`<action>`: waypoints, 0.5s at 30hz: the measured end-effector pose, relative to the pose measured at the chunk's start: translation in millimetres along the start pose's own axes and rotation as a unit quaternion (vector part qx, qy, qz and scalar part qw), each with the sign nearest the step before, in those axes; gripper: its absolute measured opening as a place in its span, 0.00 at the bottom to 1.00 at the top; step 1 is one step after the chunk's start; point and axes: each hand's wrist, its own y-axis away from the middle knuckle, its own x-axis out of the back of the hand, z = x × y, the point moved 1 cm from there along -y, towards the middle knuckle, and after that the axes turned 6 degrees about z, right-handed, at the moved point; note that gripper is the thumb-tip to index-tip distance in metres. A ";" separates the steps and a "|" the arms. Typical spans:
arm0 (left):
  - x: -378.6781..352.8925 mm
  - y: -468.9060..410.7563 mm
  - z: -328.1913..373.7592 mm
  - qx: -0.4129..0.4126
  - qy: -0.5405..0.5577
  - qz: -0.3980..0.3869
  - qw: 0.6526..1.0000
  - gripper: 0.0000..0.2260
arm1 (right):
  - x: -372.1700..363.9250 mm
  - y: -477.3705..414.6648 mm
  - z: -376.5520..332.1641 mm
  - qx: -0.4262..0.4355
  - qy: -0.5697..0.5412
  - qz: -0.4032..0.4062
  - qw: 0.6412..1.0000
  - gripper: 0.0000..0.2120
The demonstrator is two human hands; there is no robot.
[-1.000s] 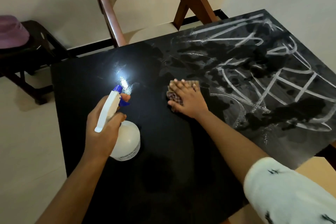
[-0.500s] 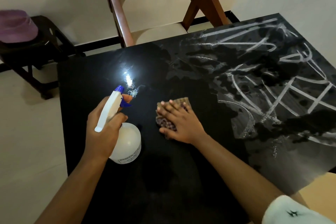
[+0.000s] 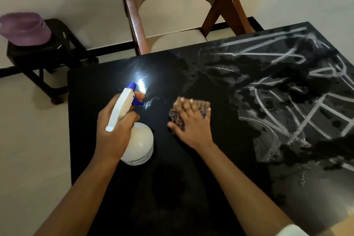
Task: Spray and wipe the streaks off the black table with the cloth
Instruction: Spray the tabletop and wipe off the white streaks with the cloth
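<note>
The black table [image 3: 115, 188] fills the view; its right half carries white chalky streaks [image 3: 287, 105] and dark wet patches, while its left half looks dark and wet. My left hand [image 3: 113, 128] grips a white spray bottle [image 3: 138, 143] with a blue nozzle pointing away from me, held over the left part of the table. My right hand [image 3: 193, 122] lies flat with spread fingers on a brown checked cloth [image 3: 203, 104], pressing it onto the table just left of the streaked area. Most of the cloth is hidden under the hand.
A beige chair with a brown wooden frame [image 3: 134, 15] stands at the table's far edge. A dark stool [image 3: 44, 57] with a purple bowl-like object [image 3: 24, 28] on it stands on the floor at the far left. A wall runs behind.
My right hand slid the cloth toward me and to the left, then pushed it back away and to the right. The view has shifted, and the left hand keeps its grip on the bottle.
</note>
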 end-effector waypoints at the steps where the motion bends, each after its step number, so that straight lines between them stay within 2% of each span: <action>1: -0.8 -1.2 1.5 -0.003 0.002 0.001 1.000 0.22 | -2.4 12.2 -4.3 0.037 0.006 -0.016 0.999 0.34; 4: -3.0 -7.0 4.0 0.002 0.002 0.002 1.000 0.25 | -2.8 14.4 3.2 0.109 0.015 -0.040 0.993 0.34; 6: -4.1 -10.7 2.8 0.000 -0.003 0.000 1.000 0.27 | 0.7 -9.3 14.0 0.117 0.016 -0.028 0.993 0.34; 8: -6.2 -13.2 2.4 -0.005 -0.005 -0.003 1.000 0.26 | 4.6 -47.3 26.5 0.071 0.011 -0.006 0.997 0.34; 11: -10.5 -13.9 5.6 -0.019 0.001 -0.005 1.000 0.20 | 10.0 -105.7 45.8 -0.025 0.009 0.016 1.000 0.33; 15: -12.8 -20.1 13.4 -0.016 0.010 0.000 1.000 0.21 | 12.8 -138.3 46.5 -0.096 0.007 0.021 0.995 0.34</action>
